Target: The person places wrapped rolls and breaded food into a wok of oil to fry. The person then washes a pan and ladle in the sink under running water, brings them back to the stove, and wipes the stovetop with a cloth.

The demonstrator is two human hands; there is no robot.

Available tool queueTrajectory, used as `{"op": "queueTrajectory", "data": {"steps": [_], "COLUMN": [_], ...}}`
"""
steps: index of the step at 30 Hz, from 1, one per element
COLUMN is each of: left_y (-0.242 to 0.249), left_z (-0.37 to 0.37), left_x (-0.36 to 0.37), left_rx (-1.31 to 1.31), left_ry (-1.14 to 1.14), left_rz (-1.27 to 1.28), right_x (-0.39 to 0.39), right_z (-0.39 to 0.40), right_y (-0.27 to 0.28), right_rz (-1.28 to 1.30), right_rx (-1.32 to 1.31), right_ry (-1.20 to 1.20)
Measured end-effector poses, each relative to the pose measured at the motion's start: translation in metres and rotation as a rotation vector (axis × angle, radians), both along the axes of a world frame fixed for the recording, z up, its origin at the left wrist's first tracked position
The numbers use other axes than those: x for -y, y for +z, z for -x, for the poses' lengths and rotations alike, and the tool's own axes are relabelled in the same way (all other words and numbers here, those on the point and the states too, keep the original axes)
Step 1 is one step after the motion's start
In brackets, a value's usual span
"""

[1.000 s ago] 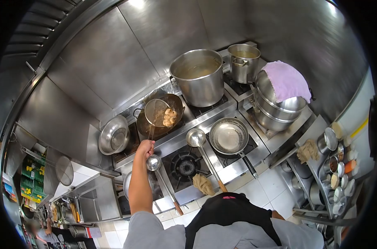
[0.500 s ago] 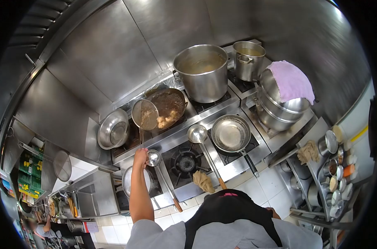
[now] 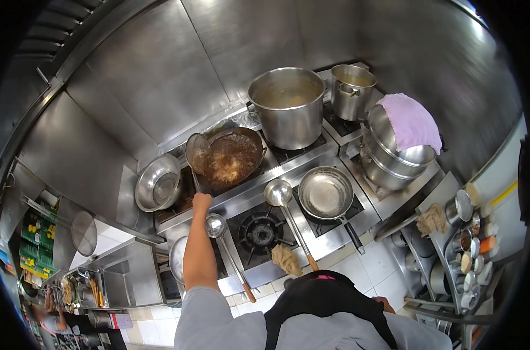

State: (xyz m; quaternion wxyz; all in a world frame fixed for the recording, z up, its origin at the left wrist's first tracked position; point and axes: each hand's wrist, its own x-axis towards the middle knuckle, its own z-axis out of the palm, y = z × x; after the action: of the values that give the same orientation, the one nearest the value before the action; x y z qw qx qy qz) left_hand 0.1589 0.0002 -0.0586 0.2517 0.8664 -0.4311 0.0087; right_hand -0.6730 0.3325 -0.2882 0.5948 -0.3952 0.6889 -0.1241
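- The left hand [image 3: 201, 202] is closed around the handle of a wire skimmer [image 3: 197, 153], fist wrapped tight on the thin rod, arm stretched out toward 12 o'clock from the body.
- The skimmer stands tilted up on edge, its round mesh leaning at the left rim of the dark wok [image 3: 234, 160]; whether the mesh touches the rim I cannot tell.
- The wok holds brown bubbling oil and sits on the back burner, at about 11 o'clock from the person.
- Only a small part of the right hand [image 3: 385, 304] shows, low at the person's right side by the apron; its grip cannot be told.
- Just to the right of the left hand lies a steel ladle [image 3: 216, 224] with a wooden-tipped handle running toward 5 o'clock.
- A second, larger ladle [image 3: 277, 192] lies beside it, at 3 o'clock from the first, its handle also pointing toward 5 o'clock past a crumpled brown rag [image 3: 286, 259].
- An empty frying pan [image 3: 325, 193] sits on the front right burner, at 3 o'clock from the large ladle's bowl.
- Between the two ladles is an open gas burner [image 3: 260, 226].
- A big stockpot [image 3: 288, 107] of pale liquid stands at 2 o'clock from the wok; a smaller pot [image 3: 351, 91] is just to its right.
- A steel bowl [image 3: 157, 182] rests tipped at 9 o'clock from the wok.
- Stacked steel basins under a pink cloth [image 3: 410, 121] stand at the far right.
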Motion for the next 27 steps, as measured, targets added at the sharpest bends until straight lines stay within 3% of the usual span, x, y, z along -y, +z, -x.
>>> {"op": "queueTrajectory", "data": {"steps": [2, 3, 4, 6, 9, 14, 16, 21, 26, 27], "left_y": [0.037, 0.003, 0.000, 0.001, 0.047, 0.042, 0.052, 0.071, 0.096, 0.101], "left_z": [0.038, 0.022, 0.016, 0.013, 0.063, 0.079, 0.092, 0.108, 0.117, 0.116], "left_x": [0.008, 0.031, 0.037, 0.049, 0.042, 0.058, 0.055, 0.037, -0.014, -0.022], "left_rx": [-0.702, -0.849, -0.851, -1.209, -1.339, -1.527, -1.744, -1.767, -1.555, -1.528], "left_ry": [0.083, 0.150, 0.148, 0.162, 0.202, 0.134, 0.097, 0.057, 0.036, 0.088], "left_rz": [-0.129, -0.061, -0.061, -0.099, -0.090, -0.083, -0.041, -0.039, -0.038, -0.022], "right_x": [-0.005, -0.007, -0.009, -0.006, -0.001, 0.004, 0.005, 0.009, 0.016, 0.017], "right_z": [0.001, 0.001, 0.000, -0.002, -0.006, -0.006, -0.004, 0.003, 0.011, 0.011], "right_y": [-0.001, 0.000, 0.000, 0.001, 0.001, -0.001, -0.004, -0.016, -0.024, -0.026], "right_rz": [-0.058, -0.098, -0.140, -0.205, -0.259, -0.309, -0.325, -0.368, -0.402, -0.324], "right_rx": [0.015, 0.032, 0.053, 0.095, 0.147, 0.205, 0.225, 0.285, 0.352, 0.338], "right_ry": [-0.049, -0.090, -0.138, -0.230, -0.320, -0.412, -0.438, -0.503, -0.545, -0.454]}}
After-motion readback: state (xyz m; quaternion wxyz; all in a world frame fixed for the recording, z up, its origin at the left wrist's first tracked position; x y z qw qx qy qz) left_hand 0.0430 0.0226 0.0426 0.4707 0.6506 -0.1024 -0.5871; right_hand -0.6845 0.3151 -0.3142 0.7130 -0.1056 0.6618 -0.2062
